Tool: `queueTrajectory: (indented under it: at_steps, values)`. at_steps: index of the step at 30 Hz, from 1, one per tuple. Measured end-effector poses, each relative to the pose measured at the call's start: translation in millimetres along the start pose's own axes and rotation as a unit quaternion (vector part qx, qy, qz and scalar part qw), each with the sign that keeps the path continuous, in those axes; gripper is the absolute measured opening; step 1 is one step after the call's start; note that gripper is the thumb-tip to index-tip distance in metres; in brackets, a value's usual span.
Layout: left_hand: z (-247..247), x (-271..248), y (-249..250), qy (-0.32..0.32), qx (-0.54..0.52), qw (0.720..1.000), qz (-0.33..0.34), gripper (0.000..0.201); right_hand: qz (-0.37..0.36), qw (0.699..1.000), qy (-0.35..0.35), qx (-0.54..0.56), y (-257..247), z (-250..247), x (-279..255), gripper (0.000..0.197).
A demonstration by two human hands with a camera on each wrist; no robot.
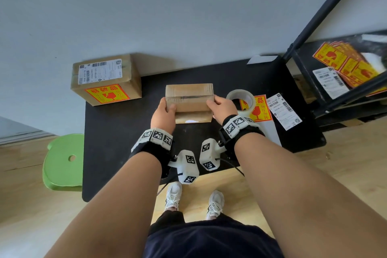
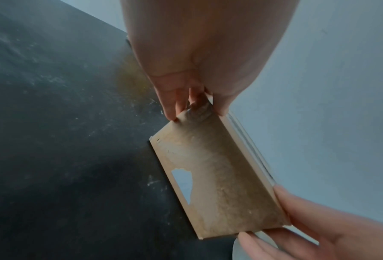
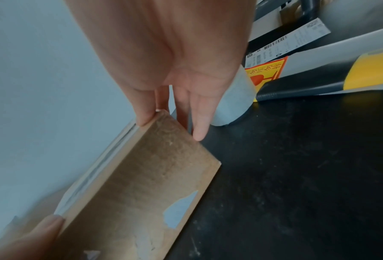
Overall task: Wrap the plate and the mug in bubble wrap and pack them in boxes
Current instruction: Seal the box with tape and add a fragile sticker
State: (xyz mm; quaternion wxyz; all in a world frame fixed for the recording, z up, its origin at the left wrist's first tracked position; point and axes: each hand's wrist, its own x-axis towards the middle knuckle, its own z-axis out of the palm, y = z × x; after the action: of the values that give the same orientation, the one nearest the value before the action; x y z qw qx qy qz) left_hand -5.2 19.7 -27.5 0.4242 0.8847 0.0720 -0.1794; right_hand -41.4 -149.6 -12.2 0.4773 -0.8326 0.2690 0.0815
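Note:
A small brown cardboard box (image 1: pixel 189 100), its top seam taped over, is at the middle of the black mat (image 1: pixel 117 132). My left hand (image 1: pixel 167 109) grips its left end, thumb on top. My right hand (image 1: pixel 215 103) grips the right end the same way. In the left wrist view the box (image 2: pixel 217 179) shows a torn white patch on its near side, with my left hand (image 2: pixel 186 105) on its far end. The right wrist view shows my right hand (image 3: pixel 170 119) pinching the box (image 3: pixel 146 176) at its corner. No plate or mug is visible.
A larger sealed box (image 1: pixel 106 79) with a shipping label and fragile sticker stands at the mat's back left. A tape roll (image 1: pixel 243 98), a fragile sticker (image 1: pixel 259 111) and a shipping label (image 1: pixel 284 111) lie right. A black shelf (image 1: pixel 335 94) holds stickers. A green stool (image 1: pixel 65 161) stands left.

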Motion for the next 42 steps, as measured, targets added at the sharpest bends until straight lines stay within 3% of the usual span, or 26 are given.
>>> queueTrajectory:
  at_steps: [2, 5, 13, 19, 24, 30, 32, 36, 42]
  values:
    - [1, 6, 3, -0.01, 0.013, 1.0, -0.026, 0.049, 0.006, 1.0, -0.005, -0.021, -6, -1, 6, 0.033]
    - [1, 11, 7, -0.038, 0.049, 0.996, -0.056, 0.05, 0.011, 0.999, -0.013, -0.045, -12, -3, 14, 0.035]
    - [4, 8, 17, 0.018, 0.112, 0.994, -0.008, 0.047, 0.028, 0.999, 0.012, -0.034, -12, -11, 20, 0.045]
    - [22, -1, 43, 0.132, 0.249, 0.951, 0.125, 0.063, 0.025, 0.992, 0.121, -0.01, 10, -44, 18, 0.029]
    - [65, -19, 76, 0.08, 0.271, 0.93, 0.236, 0.062, 0.064, 0.983, 0.172, -0.031, 52, -88, 14, 0.025]
    - [128, -42, 95, -0.014, 0.313, 0.891, 0.327, 0.059, 0.116, 0.972, 0.165, -0.122, 107, -123, 12, 0.029]
    - [146, -45, 100, -0.034, 0.338, 0.884, 0.32, 0.053, 0.124, 0.972, 0.146, -0.134, 125, -131, 15, 0.027]
    - [167, -41, 105, -0.074, 0.396, 0.885, 0.232, 0.044, 0.126, 0.973, 0.102, -0.166, 148, -138, 22, 0.027]
    - [176, -38, 115, -0.076, 0.485, 0.848, 0.198, 0.027, 0.118, 0.974, 0.06, -0.184, 161, -132, 38, 0.023]
